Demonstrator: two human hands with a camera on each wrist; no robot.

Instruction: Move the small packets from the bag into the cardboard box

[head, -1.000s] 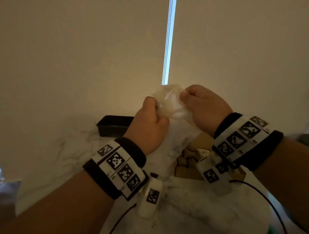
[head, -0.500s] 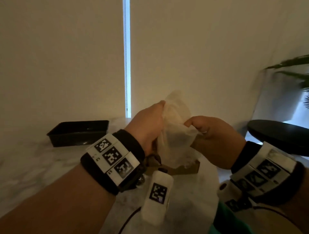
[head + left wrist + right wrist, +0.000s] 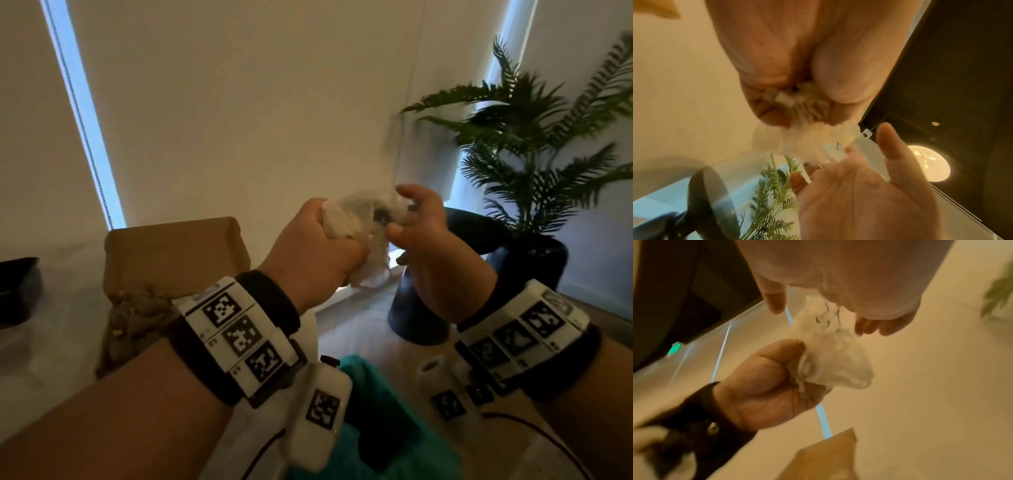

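A crumpled clear plastic bag (image 3: 356,219) is bunched in my left hand (image 3: 325,240), which grips it in a fist in the air to the right of the cardboard box (image 3: 171,253). The box stands with its lid up, and several small brownish packets (image 3: 137,308) lie heaped in it. My right hand (image 3: 404,212) hovers at the bag's far end with its fingers spread and relaxed. In the right wrist view the bag (image 3: 830,356) sticks out of the left fist (image 3: 766,378), between the thumb (image 3: 774,301) and the fingers. The left wrist view shows the bag (image 3: 813,142) squeezed in the fist.
A black tray (image 3: 17,291) sits at the far left of the white marble table (image 3: 51,342). To the right stand a potted fern (image 3: 527,154) and a dark round side table (image 3: 472,233). Something teal (image 3: 376,428) lies below my wrists.
The view has swung to the right. My left hand has crumpled the bag into its fist and carried it right of the box. My right hand has let go and spread its fingers.
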